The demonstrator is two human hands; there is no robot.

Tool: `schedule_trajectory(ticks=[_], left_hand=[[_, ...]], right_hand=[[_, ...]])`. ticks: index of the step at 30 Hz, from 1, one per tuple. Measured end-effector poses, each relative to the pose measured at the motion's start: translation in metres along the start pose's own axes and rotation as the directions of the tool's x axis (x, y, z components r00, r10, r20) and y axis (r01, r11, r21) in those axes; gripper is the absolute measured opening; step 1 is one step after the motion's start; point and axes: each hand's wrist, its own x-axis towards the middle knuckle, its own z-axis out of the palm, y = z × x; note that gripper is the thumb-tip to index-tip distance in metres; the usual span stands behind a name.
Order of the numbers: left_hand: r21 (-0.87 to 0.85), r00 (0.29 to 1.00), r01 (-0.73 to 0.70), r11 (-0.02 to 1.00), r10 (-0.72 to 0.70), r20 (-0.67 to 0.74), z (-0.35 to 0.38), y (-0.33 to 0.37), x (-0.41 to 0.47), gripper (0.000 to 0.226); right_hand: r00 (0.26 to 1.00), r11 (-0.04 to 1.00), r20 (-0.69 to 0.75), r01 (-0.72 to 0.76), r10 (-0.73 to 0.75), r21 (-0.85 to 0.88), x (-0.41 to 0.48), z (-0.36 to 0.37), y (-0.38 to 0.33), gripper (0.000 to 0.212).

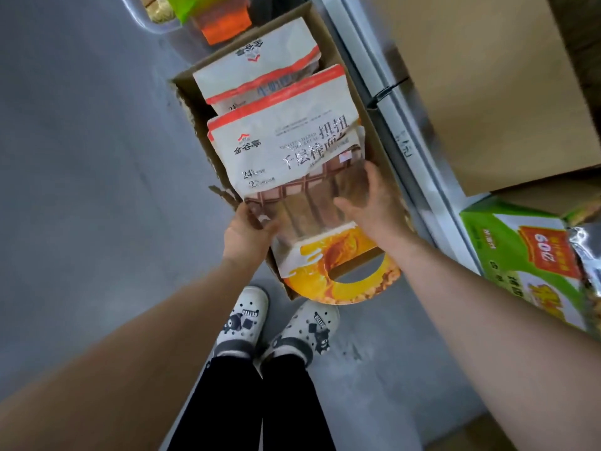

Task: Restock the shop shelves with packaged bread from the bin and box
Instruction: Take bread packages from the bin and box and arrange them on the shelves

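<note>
Soft even light, slight motion blur, wide-angle bending at edges.

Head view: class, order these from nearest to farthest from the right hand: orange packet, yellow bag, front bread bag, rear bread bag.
1. Front bread bag, touching the right hand.
2. Yellow bag, near end of the box.
3. Rear bread bag, far end of the box.
4. Orange packet, beyond the box.
</note>
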Motion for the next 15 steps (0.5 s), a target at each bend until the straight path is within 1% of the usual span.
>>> schedule_trajectory(ticks=[6,9,12,15], left_hand=[[-0.181,0.995,0.086,0.980,-0.075,0.065,0.019,-0.009,0.010,0.029],[-0.252,0.996,0.090,0.964,-0.081,0.045,0.025,-0.009,0.011,0.029],[-0.277,0.996,0.086,0.957,-0.079,0.037,0.021,-0.011,0.004,0.026],[-0.279,0.998,0.056,0.959,-0.047,0.039,0.010,-0.016,-0.006,0.021]], right_hand=[[0.996,0.994,0.087,-0.028,0.019,0.108,0.016,0.008,0.012,0.092],[0.994,0.988,0.104,-0.044,0.029,0.148,0.018,0.004,0.014,0.087],[0.996,0.986,0.089,-0.043,0.029,0.163,0.011,0.002,0.011,0.080],[0.995,0.983,0.095,-0.047,0.030,0.179,-0.003,-0.002,0.006,0.076]])
